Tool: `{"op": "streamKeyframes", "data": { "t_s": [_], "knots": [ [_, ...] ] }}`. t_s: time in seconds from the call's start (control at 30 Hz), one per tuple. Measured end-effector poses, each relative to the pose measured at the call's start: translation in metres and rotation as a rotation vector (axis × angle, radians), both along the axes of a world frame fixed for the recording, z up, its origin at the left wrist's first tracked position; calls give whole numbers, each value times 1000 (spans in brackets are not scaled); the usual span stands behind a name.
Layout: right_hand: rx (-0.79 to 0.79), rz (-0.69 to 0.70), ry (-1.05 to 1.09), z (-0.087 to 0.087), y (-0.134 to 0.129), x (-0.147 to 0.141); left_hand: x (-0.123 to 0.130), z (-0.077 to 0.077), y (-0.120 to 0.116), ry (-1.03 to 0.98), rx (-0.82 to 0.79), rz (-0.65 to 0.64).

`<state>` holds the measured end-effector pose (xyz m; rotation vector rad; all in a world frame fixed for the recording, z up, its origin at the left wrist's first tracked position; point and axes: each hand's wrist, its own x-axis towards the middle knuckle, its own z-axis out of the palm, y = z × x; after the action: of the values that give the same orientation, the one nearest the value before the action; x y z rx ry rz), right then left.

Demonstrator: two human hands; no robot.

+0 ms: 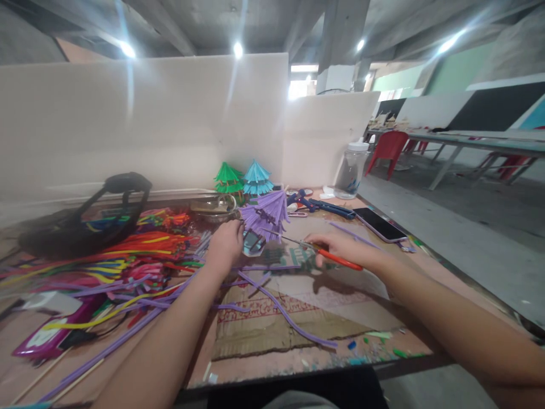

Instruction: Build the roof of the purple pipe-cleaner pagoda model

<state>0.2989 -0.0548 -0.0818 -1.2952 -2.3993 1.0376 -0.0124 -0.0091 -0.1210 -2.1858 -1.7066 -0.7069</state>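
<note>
My left hand (226, 243) is closed on the left side of a purple tiered craft piece (266, 213), shaped like a small tree or pagoda and made of strips. The piece is tilted above the work surface. Just under it shows a pale blue piece with a dark middle (252, 242); whether the two are joined I cannot tell. In my right hand (330, 247) are scissors (340, 260) with orange-red handles. Their blades point left, with the tips at the lower edge of the purple piece. Loose purple strips (289, 318) lie below on a torn cardboard sheet (251, 335).
Green (229, 177) and blue (257, 177) tiered pieces stand behind. Bundles of coloured strips (145, 247) and a black bag (63, 227) lie left. A glue gun (330, 208), phone (380, 224) and clear bottle (349, 173) are at right. A white panel (170, 125) closes the back.
</note>
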Motion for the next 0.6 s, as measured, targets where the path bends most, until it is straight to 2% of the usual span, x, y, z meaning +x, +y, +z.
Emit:
{"op": "streamKeyframes", "data": {
  "t_s": [0.1, 0.23, 0.3, 0.43, 0.53, 0.6],
  "knots": [
    [76, 91, -47, -5, 2, 0, -1, -3, 1, -98, -37, 39],
    [244, 52, -203, -15, 9, 4, 0, -12, 4, -176, -126, 110],
    [289, 45, -242, -20, 16, 11, 1, -17, 7, -154, -177, 81],
    [357, 145, -295, -24, 27, 31, 2, -20, 11, -103, -262, 12],
    [368, 182, -315, -22, 32, 42, 3, -18, 11, -152, -288, -38],
    [371, 156, -294, -18, 32, 42, 4, -17, 10, -186, -282, -76]
  ]
}}
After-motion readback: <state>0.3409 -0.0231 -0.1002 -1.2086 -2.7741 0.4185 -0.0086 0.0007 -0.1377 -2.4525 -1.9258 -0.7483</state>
